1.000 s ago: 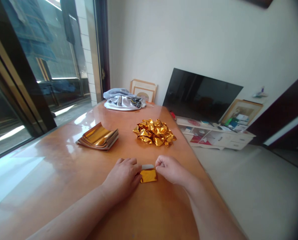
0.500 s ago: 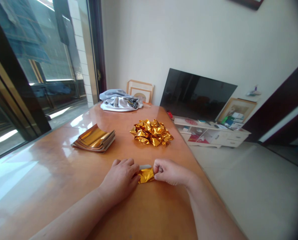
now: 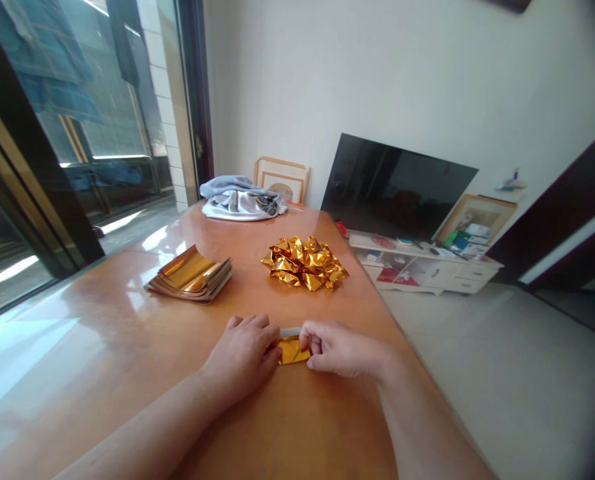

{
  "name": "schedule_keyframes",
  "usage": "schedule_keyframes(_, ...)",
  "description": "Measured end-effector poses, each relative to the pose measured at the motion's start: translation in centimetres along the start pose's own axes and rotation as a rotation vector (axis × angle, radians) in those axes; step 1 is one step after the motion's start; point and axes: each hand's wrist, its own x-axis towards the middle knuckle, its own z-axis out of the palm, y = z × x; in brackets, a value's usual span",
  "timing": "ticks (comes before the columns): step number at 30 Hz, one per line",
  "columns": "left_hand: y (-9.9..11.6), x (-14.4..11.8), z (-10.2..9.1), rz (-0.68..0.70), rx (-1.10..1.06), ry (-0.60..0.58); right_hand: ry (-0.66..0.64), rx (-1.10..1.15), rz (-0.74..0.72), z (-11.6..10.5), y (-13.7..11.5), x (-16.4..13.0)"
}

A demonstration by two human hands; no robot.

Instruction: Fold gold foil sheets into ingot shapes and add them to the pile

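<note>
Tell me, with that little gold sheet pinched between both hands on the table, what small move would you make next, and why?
Probably press the fold flat. The left hand and right hand both pinch the small gold foil piece against the wooden table, and it looks only partly creased. The pile of folded foil shapes beyond suggests sharper folds; the flat foil stack lies untouched.

This was a home, a living room. A television (image 3: 397, 187) stood on a low white stand (image 3: 427, 267) at the far right, framed pictures (image 3: 282, 180) leaned on the far wall, clothes (image 3: 240, 198) lay on the wooden table (image 3: 127, 347), and a glass balcony door (image 3: 67, 133) filled the left.
</note>
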Motion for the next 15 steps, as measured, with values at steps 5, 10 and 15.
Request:
schedule_keyframes(5,-0.08,0.02,0.00,-0.015,-0.021,-0.003,0.059,-0.134,-0.036,0.28,-0.63,0.19)
schedule_keyframes(10,0.01,0.02,-0.12,-0.011,-0.024,0.002,0.071,-0.127,-0.059,-0.01,-0.85,0.06)
schedule_keyframes(15,0.17,-0.02,-0.18,-0.020,-0.018,0.011,0.056,-0.082,-0.102,-0.38,-0.96,0.07)
